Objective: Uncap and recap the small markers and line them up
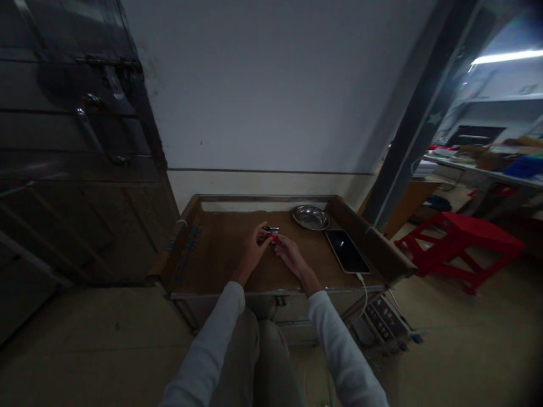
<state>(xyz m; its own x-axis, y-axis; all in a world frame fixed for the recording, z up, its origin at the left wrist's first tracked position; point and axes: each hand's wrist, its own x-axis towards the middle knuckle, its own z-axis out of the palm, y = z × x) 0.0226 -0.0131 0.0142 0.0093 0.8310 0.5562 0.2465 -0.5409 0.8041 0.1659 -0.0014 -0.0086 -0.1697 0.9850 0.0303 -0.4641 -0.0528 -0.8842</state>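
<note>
Both hands meet over the middle of a brown table (pixel 220 260) with raised sides. Between my fingertips is a small red and silver object (pixel 272 237), too small and dim to name. My left hand (pixel 253 249) is closed on its left side, thumb against the red part. From the right, my right hand (pixel 291 254) pinches the same object with its fingertips. A shiny dark or metallic part shows at the far side of it, above the red part. My fingers hide some of the object.
A round metal dish (pixel 311 217) stands at the table's back right. Nearer lies a phone (pixel 348 251) with a white cable (pixel 363 288) hanging over the front edge. A red plastic stool (pixel 464 243) is on the floor at right, beyond a dark post (pixel 418 124). A door (pixel 76 141) is at left.
</note>
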